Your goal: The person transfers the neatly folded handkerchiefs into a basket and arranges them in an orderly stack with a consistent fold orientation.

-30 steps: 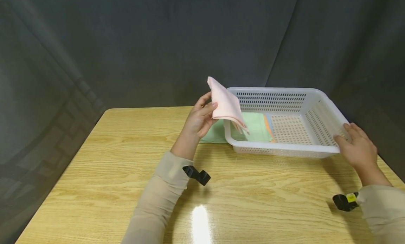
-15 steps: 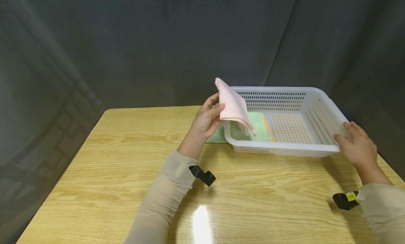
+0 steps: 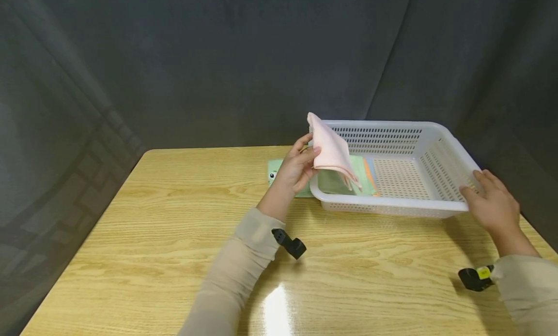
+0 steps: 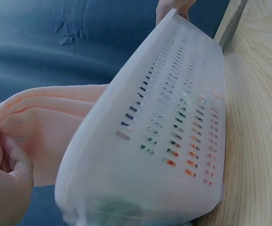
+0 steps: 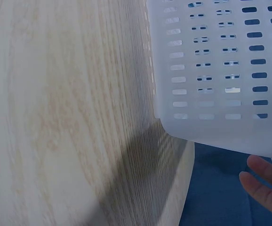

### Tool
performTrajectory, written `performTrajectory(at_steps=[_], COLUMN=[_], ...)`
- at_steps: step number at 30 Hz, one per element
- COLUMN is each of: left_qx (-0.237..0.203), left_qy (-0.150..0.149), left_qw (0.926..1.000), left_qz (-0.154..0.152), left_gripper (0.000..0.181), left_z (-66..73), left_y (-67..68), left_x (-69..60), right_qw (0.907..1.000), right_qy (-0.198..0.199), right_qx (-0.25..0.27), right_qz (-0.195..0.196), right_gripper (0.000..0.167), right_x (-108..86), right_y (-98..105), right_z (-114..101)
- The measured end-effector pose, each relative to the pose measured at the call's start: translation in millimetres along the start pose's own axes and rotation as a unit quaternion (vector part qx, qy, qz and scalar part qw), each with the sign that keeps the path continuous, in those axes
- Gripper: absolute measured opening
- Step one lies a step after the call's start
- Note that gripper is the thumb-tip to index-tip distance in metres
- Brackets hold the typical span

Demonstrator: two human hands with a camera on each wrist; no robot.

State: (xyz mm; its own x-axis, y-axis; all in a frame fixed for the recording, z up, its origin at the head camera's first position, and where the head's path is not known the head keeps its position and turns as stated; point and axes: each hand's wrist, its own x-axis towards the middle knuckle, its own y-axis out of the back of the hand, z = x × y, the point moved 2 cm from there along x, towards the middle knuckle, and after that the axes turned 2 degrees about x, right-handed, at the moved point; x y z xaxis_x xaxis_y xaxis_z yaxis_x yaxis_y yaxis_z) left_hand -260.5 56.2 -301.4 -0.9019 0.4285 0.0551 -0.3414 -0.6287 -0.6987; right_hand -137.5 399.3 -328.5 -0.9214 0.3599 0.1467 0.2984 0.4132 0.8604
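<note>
In the head view my left hand [image 3: 296, 167] pinches a folded pink cloth [image 3: 332, 147] above the left end of a white perforated plastic basket [image 3: 392, 204]. The left wrist view shows the thumb against the folded edge of the same cloth [image 4: 46, 127]. My right hand [image 3: 492, 200] grips the basket's right front corner, its thumb over the rim. Inside the basket, at the left, lies a folded green cloth [image 3: 360, 174] with orange and blue edges beside it. A second green cloth [image 3: 274, 167], with a printed eye, lies on the table left of the basket, partly hidden by my left hand.
The wooden table [image 3: 183, 220] extends to the left and in front of the basket. A dark grey curtain [image 3: 244, 65] hangs behind it. Small black cameras sit at the left wrist [image 3: 289, 244] and the right wrist [image 3: 476, 279].
My left hand has moved right with the pink cloth, farther over the basket, and slightly down. More of the green cloth on the table now shows. My right hand and the basket stay put.
</note>
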Motion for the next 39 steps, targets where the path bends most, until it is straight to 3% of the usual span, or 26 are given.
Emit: performTrajectory(at_steps=[22, 39], left_qx=[-0.007, 0.01], left_qy=[0.015, 0.032], left_qw=[0.9999, 0.999], left_qz=[-0.003, -0.031], left_gripper=[0.044, 0.044], left_z=[-23.5, -36.2], left_y=[-11.6, -21.6], left_x=[11.2, 17.6], right_qw=[0.9999, 1.0], right_qy=[0.01, -0.001], right_qx=[-0.01, 0.001], right_qz=[0.0, -0.008], right_gripper=[0.059, 0.059], right_x=[-0.6, 0.3], right_y=[2, 2], right_z=[-1, -1])
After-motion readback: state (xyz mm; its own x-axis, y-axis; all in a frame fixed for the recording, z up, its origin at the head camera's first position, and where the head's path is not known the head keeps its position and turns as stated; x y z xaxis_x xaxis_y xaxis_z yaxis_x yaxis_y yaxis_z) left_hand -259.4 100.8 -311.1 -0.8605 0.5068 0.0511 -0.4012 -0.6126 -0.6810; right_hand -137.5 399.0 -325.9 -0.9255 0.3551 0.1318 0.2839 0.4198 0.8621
